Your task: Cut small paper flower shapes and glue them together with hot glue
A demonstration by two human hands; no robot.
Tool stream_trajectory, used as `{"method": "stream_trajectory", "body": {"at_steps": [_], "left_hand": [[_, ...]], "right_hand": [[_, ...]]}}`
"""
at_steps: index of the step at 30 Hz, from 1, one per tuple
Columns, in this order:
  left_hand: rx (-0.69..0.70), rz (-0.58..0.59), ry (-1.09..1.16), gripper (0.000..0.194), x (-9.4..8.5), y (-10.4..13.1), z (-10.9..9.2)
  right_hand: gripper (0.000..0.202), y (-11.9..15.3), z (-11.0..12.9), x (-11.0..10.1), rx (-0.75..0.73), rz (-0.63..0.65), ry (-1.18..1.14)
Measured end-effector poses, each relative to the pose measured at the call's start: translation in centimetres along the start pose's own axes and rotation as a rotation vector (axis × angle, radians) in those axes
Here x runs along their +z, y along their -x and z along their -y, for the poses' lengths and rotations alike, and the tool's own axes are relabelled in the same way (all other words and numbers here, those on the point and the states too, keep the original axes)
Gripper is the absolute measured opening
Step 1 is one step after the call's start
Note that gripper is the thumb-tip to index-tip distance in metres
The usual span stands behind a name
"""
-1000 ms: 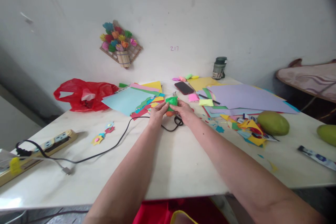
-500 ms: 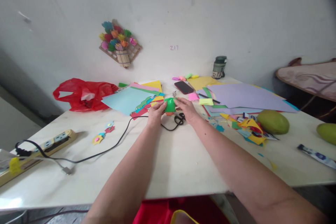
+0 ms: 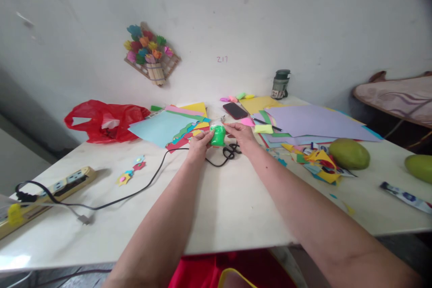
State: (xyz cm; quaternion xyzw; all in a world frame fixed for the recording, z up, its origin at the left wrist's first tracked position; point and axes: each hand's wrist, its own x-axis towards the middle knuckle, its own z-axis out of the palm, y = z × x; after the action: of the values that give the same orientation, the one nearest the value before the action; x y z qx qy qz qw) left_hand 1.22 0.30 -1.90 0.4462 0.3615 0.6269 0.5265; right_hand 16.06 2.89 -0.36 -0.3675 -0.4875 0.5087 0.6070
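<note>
Between my hands is a small bright green packet point(image 3: 218, 136) with a shiny clear wrapper, which looks like soft clay. My left hand point(image 3: 200, 144) pinches its left side between thumb and fingers. My right hand point(image 3: 241, 134) pinches at its upper right corner, fingertips pressed together. The packet is held above the table, over a looped black cord point(image 3: 231, 151). Behind it are a dark phone point(image 3: 235, 110), a pink packet point(image 3: 247, 121) and a pale yellow packet point(image 3: 263, 129).
A power strip point(image 3: 64, 185) and paper flowers point(image 3: 123, 178) lie left, near a red plastic bag point(image 3: 104, 119). Coloured sheets point(image 3: 303, 121), paper scraps point(image 3: 320, 164), a green fruit point(image 3: 349, 154) and a tube point(image 3: 405, 198) are right. A bottle point(image 3: 281, 84) stands by the wall.
My right hand has shifted slightly right and up to the packet's corner, so more of the green packet shows. My left hand keeps its hold. The view has shifted a little.
</note>
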Motion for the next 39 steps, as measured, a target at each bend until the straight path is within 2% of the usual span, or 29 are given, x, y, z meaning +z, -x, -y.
{"method": "stream_trajectory", "body": {"at_steps": [3,7,13,19,26,32,39], "left_hand": [[0.001,0.012,-0.046,0.034,-0.09,0.01,0.03],[0.014,-0.005,-0.167,0.034,-0.01,0.12,-0.05],[0.086,0.024,-0.251,0.033,0.34,0.25,-0.2],[0.093,0.056,-0.259,0.032,0.53,0.45,-0.47],[0.069,0.149,-0.23,0.038,0.1,0.41,-0.36],[0.061,0.138,-0.219,0.037,-0.2,0.1,-0.09],[0.022,0.104,-0.205,0.034,-0.28,-0.14,0.18]], "right_hand": [[0.027,0.11,0.21,-0.13,-0.007,0.034,0.006],[0.03,0.26,0.34,-0.23,-0.052,0.141,0.083],[0.022,0.02,0.17,-0.46,-0.13,0.246,0.265],[0.018,-0.24,0.08,-0.58,-0.135,0.235,0.257],[0.021,-0.17,0.13,-0.63,-0.119,0.226,0.223],[0.024,0.17,0.46,-0.46,0.05,0.273,0.14],[0.022,0.26,0.37,-0.19,0.079,0.21,0.09]]}}
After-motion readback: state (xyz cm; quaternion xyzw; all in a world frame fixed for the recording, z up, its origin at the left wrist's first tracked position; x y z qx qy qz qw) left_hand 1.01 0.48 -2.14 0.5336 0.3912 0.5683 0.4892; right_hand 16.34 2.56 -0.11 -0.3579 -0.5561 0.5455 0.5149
